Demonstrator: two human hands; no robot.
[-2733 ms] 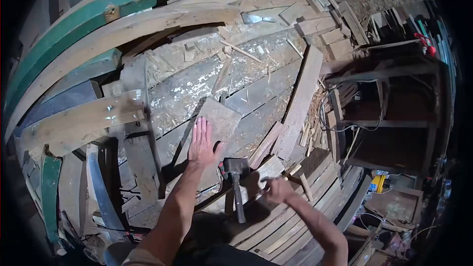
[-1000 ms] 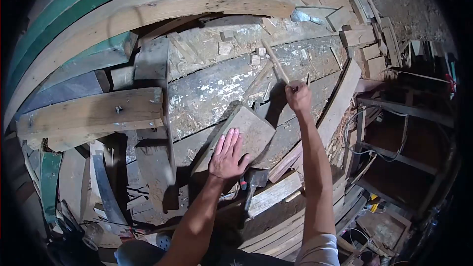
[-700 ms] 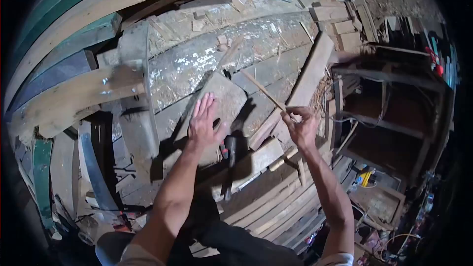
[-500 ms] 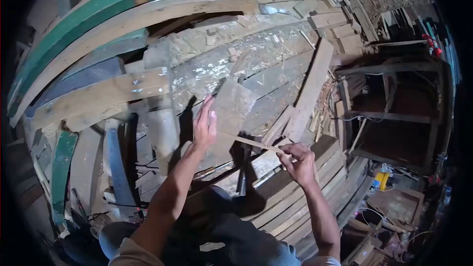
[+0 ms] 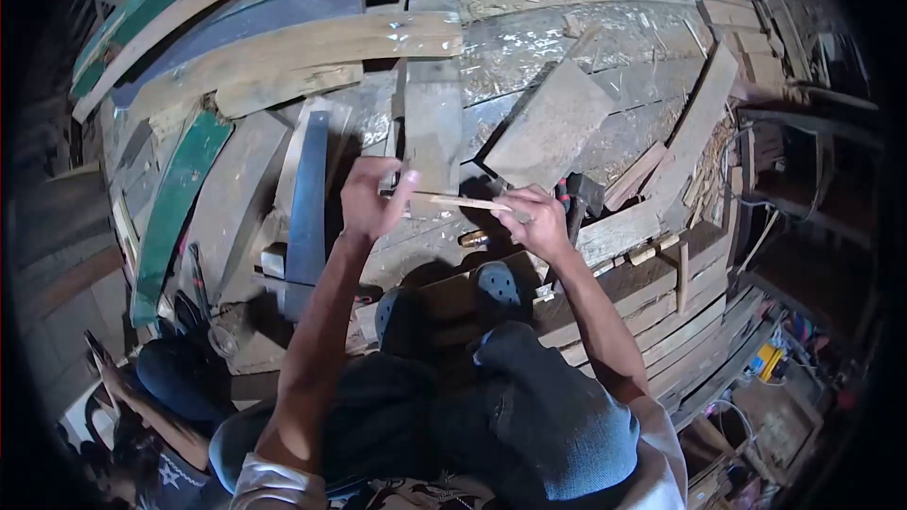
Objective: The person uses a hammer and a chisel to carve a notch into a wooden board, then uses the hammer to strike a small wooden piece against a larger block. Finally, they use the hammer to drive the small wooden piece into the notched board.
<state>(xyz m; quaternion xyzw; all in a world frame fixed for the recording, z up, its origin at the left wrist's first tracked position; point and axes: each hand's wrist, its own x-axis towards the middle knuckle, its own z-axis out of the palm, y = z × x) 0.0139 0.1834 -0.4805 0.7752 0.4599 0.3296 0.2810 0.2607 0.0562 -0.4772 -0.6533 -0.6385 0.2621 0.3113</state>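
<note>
A thin, pale wooden strip [image 5: 458,201] spans the gap between my two hands, nearly level in view. My right hand [image 5: 537,224] pinches its right end between thumb and fingers. At the other end, my left hand [image 5: 371,200] has its fingers curled and thumb raised, closed around the strip's tip; the exact contact is partly hidden. Behind the strip lies a flat wooden board [image 5: 553,125], tilted on the planks. A hammer-like tool with a dark head [image 5: 586,196] and red on its handle rests beside my right hand.
Curved timber pieces, one green [image 5: 179,217] and one blue [image 5: 308,194], lie to the left. A long plank [image 5: 694,132] and wood shavings are at right. Another person's arm [image 5: 161,416] shows at lower left. Dark shelving [image 5: 803,189] stands far right.
My left hand has left the flat board and its fingers have curled at the strip's end. The strip has come closer to my body. The view has shifted, showing more of my legs.
</note>
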